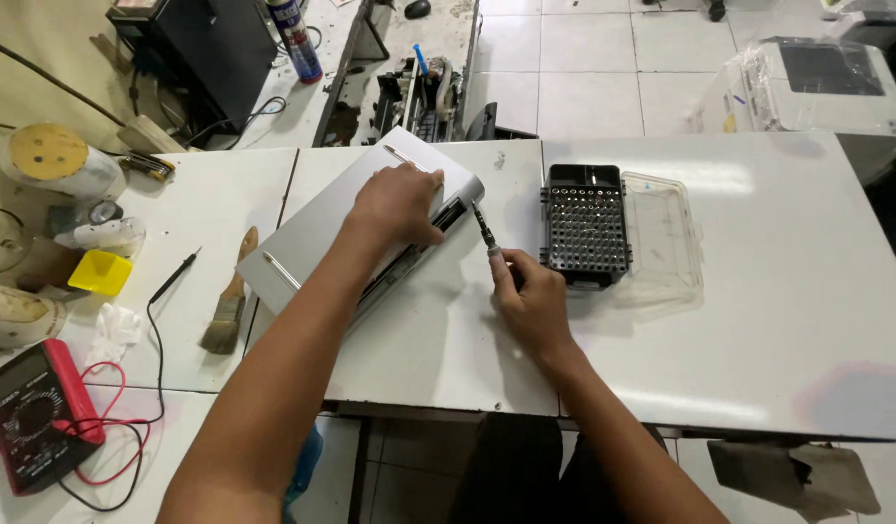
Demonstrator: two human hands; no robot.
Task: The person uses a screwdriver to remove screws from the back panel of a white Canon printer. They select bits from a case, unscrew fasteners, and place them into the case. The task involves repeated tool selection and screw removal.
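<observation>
view count: one, head-worn camera only; no second view to overlap with
position: above the near edge of the white desk (758, 291), at the person's head
facing: forward and steeply down, away from the person's body
distance: close, about arm's reach; both forearms enter from the bottom edge
centre of frame: left hand (397, 202) and right hand (531, 299) sit mid-picture
near edge: desk front and dark gap under it at the bottom
far edge: tiled floor (584, 68) and a second cluttered bench across the top
left margin: red multimeter (35, 412) partly cut off
tilt: roughly level, desk edges slightly splayed by wide lens
</observation>
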